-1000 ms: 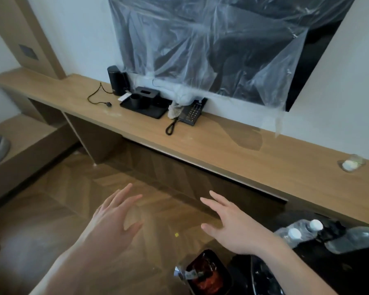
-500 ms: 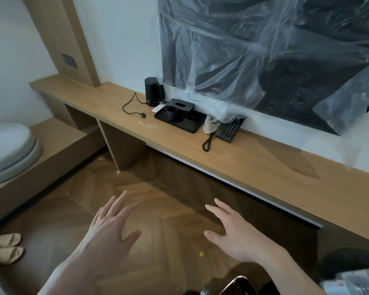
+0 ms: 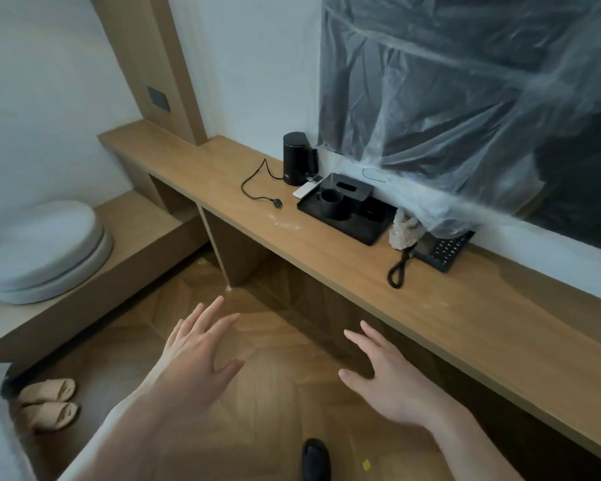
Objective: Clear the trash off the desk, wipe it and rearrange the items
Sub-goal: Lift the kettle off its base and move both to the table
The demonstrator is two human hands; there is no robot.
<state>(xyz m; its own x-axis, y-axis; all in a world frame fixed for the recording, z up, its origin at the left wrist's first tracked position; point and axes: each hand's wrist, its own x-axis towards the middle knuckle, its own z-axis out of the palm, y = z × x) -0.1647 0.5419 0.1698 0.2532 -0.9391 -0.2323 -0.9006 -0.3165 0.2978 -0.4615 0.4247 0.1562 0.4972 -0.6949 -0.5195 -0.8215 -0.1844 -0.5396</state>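
In the head view, the left hand (image 3: 196, 355) and the right hand (image 3: 387, 374) hang over the wooden floor (image 3: 275, 394) with fingers spread and straight (both hold nothing, touch nothing). The worktop (image 3: 465, 317) is ahead of them, well apart. On it a crumpled wad (image 3: 405, 230) leans against the telephone (image 3: 443, 249), beside a black tray (image 3: 347, 211) and a kettle (image 3: 297, 157). Plastic sheet (image 3: 465, 98) hides the telephone's top.
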